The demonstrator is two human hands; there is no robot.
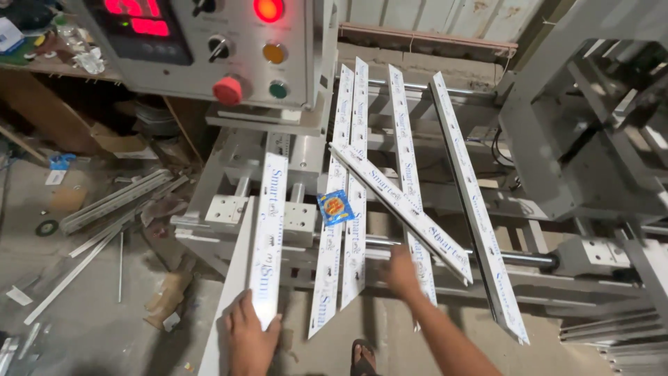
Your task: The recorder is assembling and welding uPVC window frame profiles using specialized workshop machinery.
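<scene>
My left hand (249, 335) grips the near end of a long white printed metal strip (271, 230) whose far end lies under the grey machine head (229, 56). My right hand (401, 271) is blurred and reaches toward a white strip (396, 205) that lies crosswise over several other white strips (351, 181) resting on the machine's steel rails (501, 256). A further strip (476, 209) lies at the right. Whether the right hand touches the crossed strip I cannot tell. A small blue and orange packet (335, 207) sits on the strips.
The machine's control panel carries a red display (142, 17), a lit red lamp (268, 9), a red push button (228, 90) and other knobs. Metal offcuts (115, 202) and scraps lie on the floor at left. More profiles are stacked at lower right (612, 334). My sandalled foot (362, 357) shows below.
</scene>
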